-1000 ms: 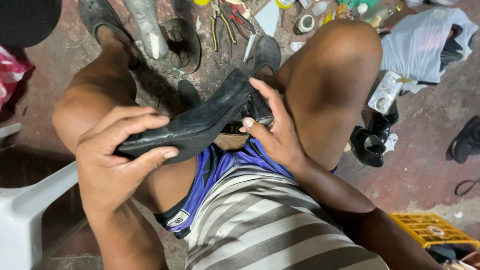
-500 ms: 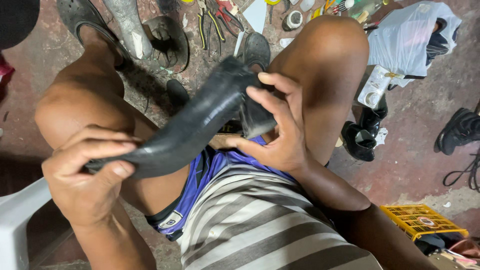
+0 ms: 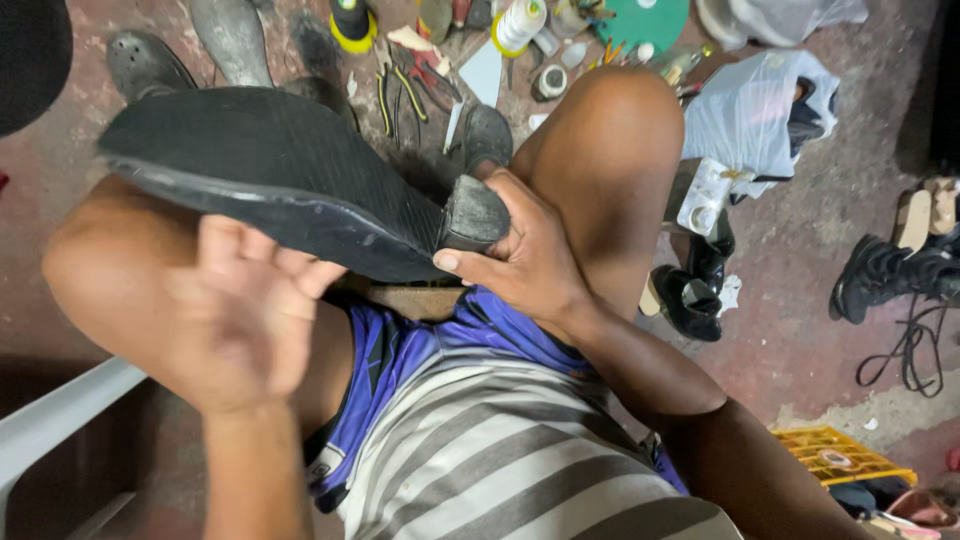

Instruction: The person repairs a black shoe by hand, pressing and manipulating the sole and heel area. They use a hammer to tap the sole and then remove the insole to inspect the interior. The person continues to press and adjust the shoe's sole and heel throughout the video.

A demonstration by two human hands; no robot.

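Sole up, right over the lap: the black shoe (image 3: 290, 190) sits turned over between both knees, ribbed sole facing the camera. Its long axis runs from upper left to lower right, toe out over the left knee, heel block at the right. The right hand (image 3: 525, 265) has its grip clamped on that heel, thumb pressed along the sole's edge, fingers wrapped around the back of the block. The left hand (image 3: 245, 320) is blurred beneath the forepart, palm open and fingers spread, touching or just under the rim; whether it truly bears the shoe I cannot tell.

It looks like a stiff rubber sole with a firm heel, light enough for one hand, I'd judge, and the ribbing should keep it from slipping. The heel and the waist look like the sound places to hold; the upper, hidden below, is likely softer.

On the floor beyond the knees lie pliers (image 3: 400, 90), a spool of thread (image 3: 518, 25), a white plastic bag (image 3: 760, 110) and a black boot (image 3: 885, 275).
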